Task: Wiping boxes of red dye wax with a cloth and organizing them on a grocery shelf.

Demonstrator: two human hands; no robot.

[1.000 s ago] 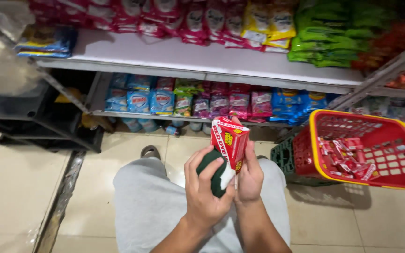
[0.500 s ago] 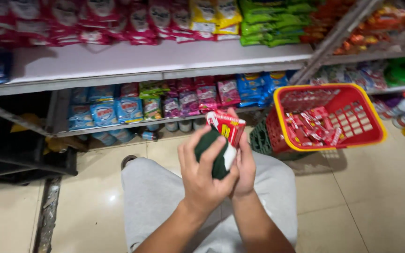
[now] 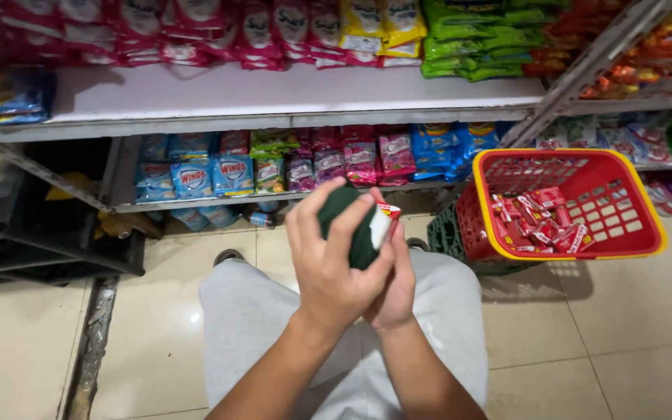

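Both hands are wrapped around one dark green bundle with a red-and-white packet tucked against it: left hand gripping over the top, right hand clasping underneath. It's just left of the one red basket, which sits on the floor and holds a pile of red packets, too jumbled to count.

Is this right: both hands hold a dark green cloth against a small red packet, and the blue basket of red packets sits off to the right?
Wrong colour: in the head view the basket is red with a yellow rim, not blue. Both hands, left hand and right hand, do hold the dark green cloth against the small red packet.
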